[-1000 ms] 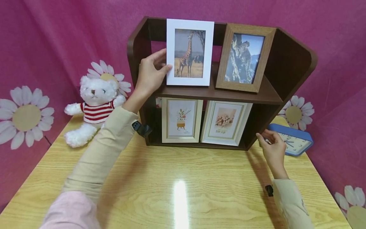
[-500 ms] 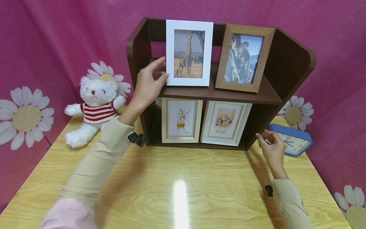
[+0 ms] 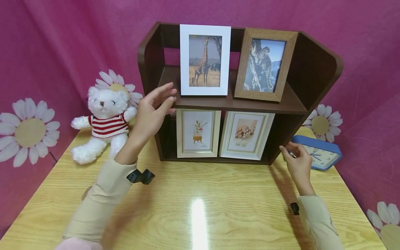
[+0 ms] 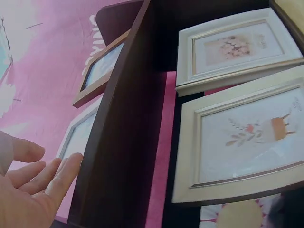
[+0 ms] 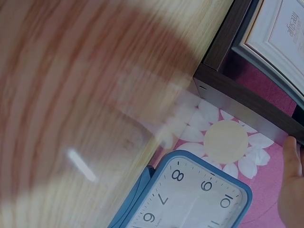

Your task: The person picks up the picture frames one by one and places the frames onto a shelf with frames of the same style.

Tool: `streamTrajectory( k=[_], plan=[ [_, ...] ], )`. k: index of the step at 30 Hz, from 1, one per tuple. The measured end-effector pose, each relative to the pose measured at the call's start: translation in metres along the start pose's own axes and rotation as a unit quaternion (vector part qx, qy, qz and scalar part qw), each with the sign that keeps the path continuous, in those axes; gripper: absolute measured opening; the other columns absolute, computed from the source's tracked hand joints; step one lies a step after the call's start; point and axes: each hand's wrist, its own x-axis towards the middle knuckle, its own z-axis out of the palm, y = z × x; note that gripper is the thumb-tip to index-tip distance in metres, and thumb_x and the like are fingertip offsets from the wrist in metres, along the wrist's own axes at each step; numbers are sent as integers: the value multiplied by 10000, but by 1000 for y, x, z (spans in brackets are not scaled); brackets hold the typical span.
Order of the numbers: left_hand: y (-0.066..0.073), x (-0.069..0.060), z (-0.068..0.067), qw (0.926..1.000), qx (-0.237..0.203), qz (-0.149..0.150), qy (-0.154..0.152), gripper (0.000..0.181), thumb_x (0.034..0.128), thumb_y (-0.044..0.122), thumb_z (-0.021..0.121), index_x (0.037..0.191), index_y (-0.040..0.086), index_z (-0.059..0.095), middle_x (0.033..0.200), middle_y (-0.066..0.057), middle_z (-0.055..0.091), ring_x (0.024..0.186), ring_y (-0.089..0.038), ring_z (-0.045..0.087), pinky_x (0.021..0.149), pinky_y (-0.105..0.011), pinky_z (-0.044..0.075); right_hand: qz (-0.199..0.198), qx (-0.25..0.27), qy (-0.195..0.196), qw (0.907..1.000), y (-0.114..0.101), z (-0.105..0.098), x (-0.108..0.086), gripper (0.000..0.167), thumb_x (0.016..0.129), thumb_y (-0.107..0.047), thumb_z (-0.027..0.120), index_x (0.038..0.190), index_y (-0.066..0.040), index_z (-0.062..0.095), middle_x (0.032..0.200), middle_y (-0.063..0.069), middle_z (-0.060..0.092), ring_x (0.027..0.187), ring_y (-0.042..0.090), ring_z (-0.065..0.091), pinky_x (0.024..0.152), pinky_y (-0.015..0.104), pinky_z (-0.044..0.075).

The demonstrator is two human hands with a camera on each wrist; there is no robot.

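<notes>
A dark brown two-tier shelf point(image 3: 237, 102) stands on the table. Its upper tier holds a white picture frame point(image 3: 204, 91) with a giraffe and a brown wooden frame point(image 3: 257, 94) with a leopard. Below are a cream frame point(image 3: 198, 154) and a white frame with gold trim point(image 3: 223, 139). My left hand point(image 3: 149, 116), fingers spread loosely and holding nothing, hovers before the shelf's left side, apart from the giraffe frame. My right hand point(image 3: 298, 163) touches the shelf's right side panel low down; in the right wrist view point(image 5: 292, 190) only part of it shows.
A white teddy bear point(image 3: 107, 126) in a striped sweater sits left of the shelf. Behind my right hand, a blue clock point(image 3: 325, 158) stands beside the shelf's right side. A pink curtain point(image 3: 78, 34) with daisies hangs behind the wooden table point(image 3: 237, 208).
My left hand has let go of the giraffe frame's left edge and drawn down and left. My right hand has stayed in place at the shelf's side.
</notes>
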Motion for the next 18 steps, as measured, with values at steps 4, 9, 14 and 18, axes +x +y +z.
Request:
streamTrajectory(
  k=[4, 9, 14, 18],
  plan=[
    [-10, -18, -6, 9997, -177, -116, 108, 382, 953, -13, 516, 1332, -57, 491, 1209, -214, 603, 1010, -160, 614, 757, -229, 561, -108, 91, -38, 9999, -11, 0, -4, 250, 834, 3, 694, 1047, 108, 616, 793, -270, 595, 779, -123, 585, 712, 28, 459],
    [-27, -40, -14, 9972, -474, -268, 505, 342, 946, -33, 519, 1285, -74, 526, 988, 26, 679, 891, -74, 642, 715, -269, 576, 17, 62, -48, 10000, 1, 1, 1, 241, 836, -12, 698, 1051, 72, 628, 805, -268, 598, 790, -121, 585, 715, 25, 457],
    [-46, -57, -23, 9931, -604, -724, 702, 316, 954, -25, 508, 1262, -92, 523, 884, 123, 666, 816, -61, 653, 689, -264, 579, 76, -79, 3, 9999, 16, 1, 6, 263, 841, -59, 709, 1069, 46, 631, 815, -281, 593, 806, -127, 582, 721, 30, 461],
    [-59, -67, -28, 9891, -670, -1066, 759, 309, 958, -28, 498, 1255, -110, 516, 869, 121, 671, 791, -56, 653, 681, -260, 579, 44, -74, 61, 9999, 18, 1, 7, 259, 836, -60, 715, 1062, 39, 635, 816, -283, 594, 806, -127, 583, 711, 29, 463]
  ],
)
